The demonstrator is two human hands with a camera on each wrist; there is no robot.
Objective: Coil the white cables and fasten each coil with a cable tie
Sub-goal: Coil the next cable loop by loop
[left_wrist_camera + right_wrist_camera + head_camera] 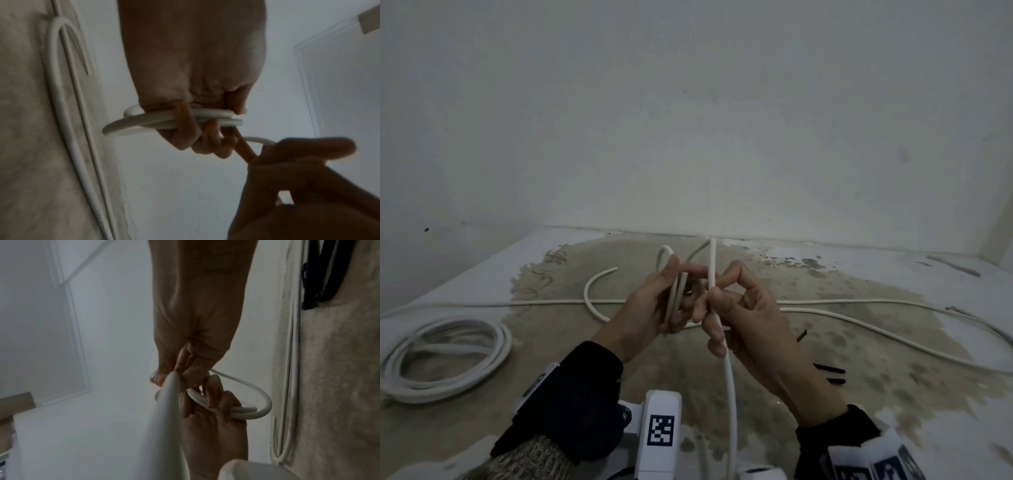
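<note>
Above the table's middle, my left hand (671, 301) grips a small coil of white cable (674, 294), a couple of loops held between thumb and curled fingers (185, 138). The same coil shows in the left wrist view as stacked loops (160, 122). My right hand (726, 308) pinches the free run of that cable (729, 383), which rises past the fingers (185, 374) and drops toward my body. The coil (246, 412) sits just below my right hand in the right wrist view. Black cable ties (830, 371) lie on the table right of my right wrist.
A finished coil of white cable (445, 359) lies at the table's left. More white cable (859, 303) runs loose across the stained tabletop (893, 342) behind my hands. A white wall (688, 120) stands at the back edge.
</note>
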